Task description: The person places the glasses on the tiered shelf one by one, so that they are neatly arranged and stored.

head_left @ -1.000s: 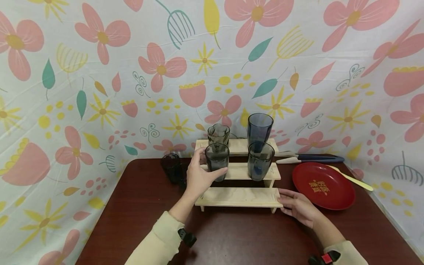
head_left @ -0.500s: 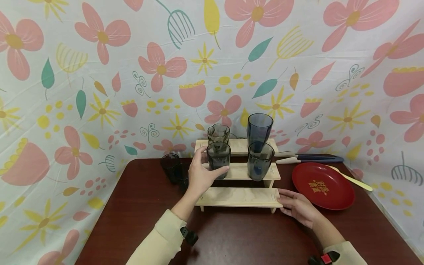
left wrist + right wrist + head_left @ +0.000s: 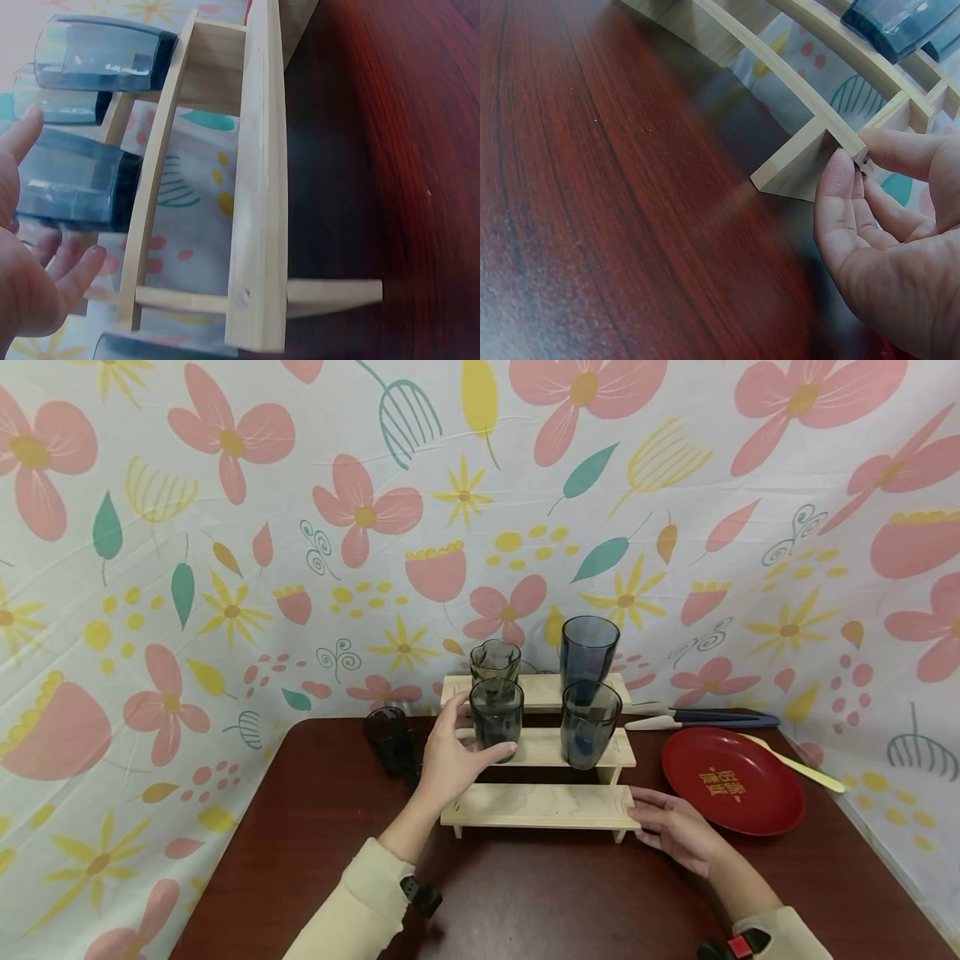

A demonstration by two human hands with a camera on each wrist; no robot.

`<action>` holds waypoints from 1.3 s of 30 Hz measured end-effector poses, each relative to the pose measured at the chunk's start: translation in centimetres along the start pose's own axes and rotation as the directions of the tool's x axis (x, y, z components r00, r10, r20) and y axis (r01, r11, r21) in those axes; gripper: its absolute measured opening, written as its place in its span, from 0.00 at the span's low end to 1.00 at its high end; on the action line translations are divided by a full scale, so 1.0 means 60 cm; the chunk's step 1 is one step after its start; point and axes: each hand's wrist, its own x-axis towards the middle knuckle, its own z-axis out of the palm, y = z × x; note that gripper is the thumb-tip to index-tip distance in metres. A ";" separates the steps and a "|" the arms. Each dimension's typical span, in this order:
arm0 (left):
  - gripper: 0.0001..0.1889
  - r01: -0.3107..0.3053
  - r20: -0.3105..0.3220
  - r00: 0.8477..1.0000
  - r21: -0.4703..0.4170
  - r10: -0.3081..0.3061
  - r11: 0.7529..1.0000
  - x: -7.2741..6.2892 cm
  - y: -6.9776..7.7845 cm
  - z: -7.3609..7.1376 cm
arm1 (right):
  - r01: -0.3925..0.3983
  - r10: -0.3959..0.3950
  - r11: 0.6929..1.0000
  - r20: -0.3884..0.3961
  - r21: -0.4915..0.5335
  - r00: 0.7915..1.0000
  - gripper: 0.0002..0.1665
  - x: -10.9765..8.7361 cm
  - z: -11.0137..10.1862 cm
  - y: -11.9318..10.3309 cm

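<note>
Head view: a dark glass (image 3: 388,735) sits left on the tabletop (image 3: 315,860); the left hand (image 3: 452,758) has thumb and fingers curled around a grey glass (image 3: 497,714) at the left of the wooden rack (image 3: 538,692)'s middle shelf (image 3: 542,746). A second glass (image 3: 590,727) stands right on it; the right hand (image 3: 678,831) pinches the near shelf (image 3: 540,803)'s right end.

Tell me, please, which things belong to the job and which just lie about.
Likely in the job:
glass in left hand
wooden rack, pinched by right hand
three other glasses on it
perhaps dark glass at left

Likely lying about:
red plate
yellow utensil
blue-handled utensil
</note>
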 end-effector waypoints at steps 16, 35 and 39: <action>0.46 -0.125 -0.141 0.978 0.211 0.157 0.970 -0.056 -0.039 -0.093 | -0.014 0.014 1.000 -0.021 -0.008 1.000 0.46 -0.003 0.003 -0.002; 0.53 0.183 -0.359 0.916 -0.024 -0.180 0.983 -0.111 -0.133 -0.083 | -0.006 0.006 1.000 -0.011 -0.016 1.000 0.46 -0.001 0.004 -0.002; 0.53 0.208 -0.355 0.912 -0.031 -0.205 0.978 -0.115 -0.146 -0.069 | 0.000 0.000 1.000 0.001 -0.008 1.000 0.45 -0.001 0.003 -0.002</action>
